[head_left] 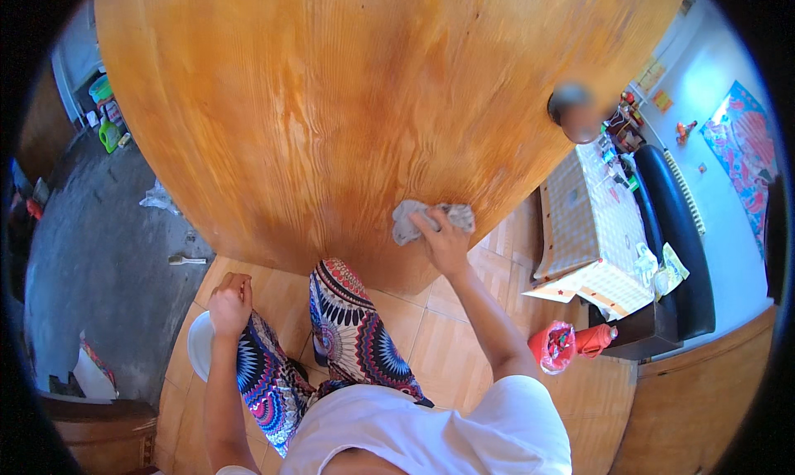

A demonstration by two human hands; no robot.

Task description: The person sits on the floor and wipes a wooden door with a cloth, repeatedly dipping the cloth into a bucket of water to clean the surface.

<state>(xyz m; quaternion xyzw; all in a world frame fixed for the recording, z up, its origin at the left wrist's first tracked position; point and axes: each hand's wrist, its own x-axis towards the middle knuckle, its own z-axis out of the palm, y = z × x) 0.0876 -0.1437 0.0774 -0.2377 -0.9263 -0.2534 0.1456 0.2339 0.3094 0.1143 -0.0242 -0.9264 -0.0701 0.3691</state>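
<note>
A large wooden door panel (290, 127) with orange-brown grain fills the view in front of me. My right hand (445, 239) presses a crumpled grey cloth (411, 221) against its lower right part, fingers spread over the cloth. My left hand (231, 303) is curled closed beside my left knee, away from the wood, and nothing shows in it. Below that hand, a white basin (199, 347) stands on the tiled floor, partly hidden by my forearm.
A red bin (551, 347) and a red flask (595, 340) stand right. Beyond are a cloth-covered table (617, 235) and a black sofa (687, 251). A person's blurred head (577, 115) shows at the panel's right edge. A brush (187, 260) lies on grey floor left.
</note>
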